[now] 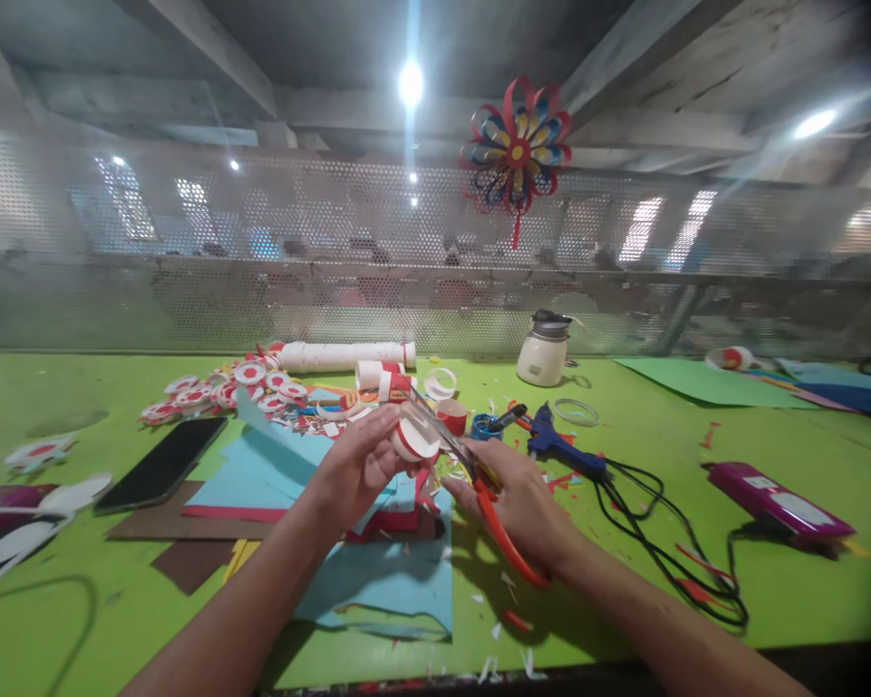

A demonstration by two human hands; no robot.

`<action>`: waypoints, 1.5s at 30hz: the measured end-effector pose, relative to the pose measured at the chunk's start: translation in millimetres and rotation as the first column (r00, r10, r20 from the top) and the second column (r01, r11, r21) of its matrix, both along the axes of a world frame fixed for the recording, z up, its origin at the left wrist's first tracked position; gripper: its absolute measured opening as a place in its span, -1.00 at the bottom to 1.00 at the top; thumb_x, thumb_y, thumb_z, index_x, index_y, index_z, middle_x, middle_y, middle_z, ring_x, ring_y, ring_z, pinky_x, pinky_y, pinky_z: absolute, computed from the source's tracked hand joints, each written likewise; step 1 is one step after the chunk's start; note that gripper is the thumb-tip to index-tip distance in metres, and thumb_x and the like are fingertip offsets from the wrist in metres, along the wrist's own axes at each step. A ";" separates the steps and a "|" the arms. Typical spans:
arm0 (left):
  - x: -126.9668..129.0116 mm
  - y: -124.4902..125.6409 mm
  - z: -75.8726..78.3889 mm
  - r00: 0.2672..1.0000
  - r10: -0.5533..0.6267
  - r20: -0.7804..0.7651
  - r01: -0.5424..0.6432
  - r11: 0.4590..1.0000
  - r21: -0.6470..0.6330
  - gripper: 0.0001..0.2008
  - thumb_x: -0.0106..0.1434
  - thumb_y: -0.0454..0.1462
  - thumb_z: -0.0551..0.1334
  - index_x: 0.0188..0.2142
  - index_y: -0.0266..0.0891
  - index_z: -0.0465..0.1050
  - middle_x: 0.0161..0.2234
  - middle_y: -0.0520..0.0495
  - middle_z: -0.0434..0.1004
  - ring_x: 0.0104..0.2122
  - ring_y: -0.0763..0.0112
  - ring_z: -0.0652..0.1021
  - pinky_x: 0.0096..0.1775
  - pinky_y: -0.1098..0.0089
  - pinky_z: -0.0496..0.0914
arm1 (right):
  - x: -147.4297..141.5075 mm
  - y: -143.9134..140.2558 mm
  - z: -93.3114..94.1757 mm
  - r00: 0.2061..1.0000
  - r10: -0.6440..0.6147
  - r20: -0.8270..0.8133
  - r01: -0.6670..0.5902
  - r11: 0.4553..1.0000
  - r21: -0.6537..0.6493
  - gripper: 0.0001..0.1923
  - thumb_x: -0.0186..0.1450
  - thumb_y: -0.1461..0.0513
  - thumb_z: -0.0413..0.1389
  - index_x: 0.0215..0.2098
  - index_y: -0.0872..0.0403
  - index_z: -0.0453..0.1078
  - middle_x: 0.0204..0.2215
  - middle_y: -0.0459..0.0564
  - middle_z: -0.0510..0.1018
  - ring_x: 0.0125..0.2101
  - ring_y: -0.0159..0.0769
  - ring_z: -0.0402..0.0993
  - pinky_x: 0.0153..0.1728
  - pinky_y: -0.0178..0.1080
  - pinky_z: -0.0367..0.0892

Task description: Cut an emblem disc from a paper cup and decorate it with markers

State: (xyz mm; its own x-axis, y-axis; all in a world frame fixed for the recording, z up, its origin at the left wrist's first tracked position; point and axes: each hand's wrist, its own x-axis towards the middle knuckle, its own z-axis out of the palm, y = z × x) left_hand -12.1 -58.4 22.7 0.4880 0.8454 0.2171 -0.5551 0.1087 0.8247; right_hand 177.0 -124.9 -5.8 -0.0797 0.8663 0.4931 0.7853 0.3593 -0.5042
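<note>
Orange scissors gripped in right hand, roll in left hand; cut seems unfinished, discs near far edge of surface look done.

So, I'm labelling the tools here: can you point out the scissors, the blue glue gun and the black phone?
Scissors (488, 504): head view, on the orange handle.
Blue glue gun (569, 452): head view, on its casing.
Black phone (163, 466): head view, on its dark face.

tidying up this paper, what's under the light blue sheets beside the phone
A red edge shows beneath the light blue sheets, with brown sheets sticking out below. Anything else under them is covered; the left forearm also hides part.
</note>
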 end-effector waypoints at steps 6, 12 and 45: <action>1.2 0.3 -0.4 0.999 -0.035 -0.018 0.035 0.999 0.002 -0.68 0.04 -0.16 0.41 -0.31 -0.36 0.49 -0.43 -0.10 0.55 -0.49 0.39 0.54 -0.45 0.44 0.46 | -1.1 3.6 -1.8 1.000 0.010 -0.009 -0.010 1.000 0.017 -0.61 0.30 0.03 0.12 -0.01 0.09 0.40 -0.21 0.07 0.48 -0.22 -0.18 0.39 -0.15 -0.13 0.33; 0.5 1.1 -4.0 0.997 -0.069 -0.030 0.069 0.998 0.009 -0.72 0.08 -0.15 0.38 -0.38 -0.36 0.47 -0.51 -0.08 0.52 -0.53 0.40 0.52 -0.48 0.44 0.41 | 0.9 3.2 -2.5 1.000 0.018 0.004 -0.018 1.000 0.020 -0.60 0.30 0.02 0.11 0.00 0.08 0.39 -0.22 0.07 0.48 -0.23 -0.18 0.39 -0.15 -0.12 0.34; -0.8 4.8 -1.4 0.998 -0.038 -0.043 0.028 0.980 -0.196 -0.70 0.04 -0.14 0.38 -0.34 -0.33 0.48 -0.48 -0.11 0.55 -0.55 0.36 0.53 -0.56 0.43 0.39 | -1.0 1.3 -1.4 0.999 -0.021 0.037 0.022 0.999 -0.024 -0.60 0.31 -0.02 0.08 -0.04 0.06 0.43 -0.31 0.01 0.50 -0.34 -0.22 0.39 -0.26 -0.16 0.32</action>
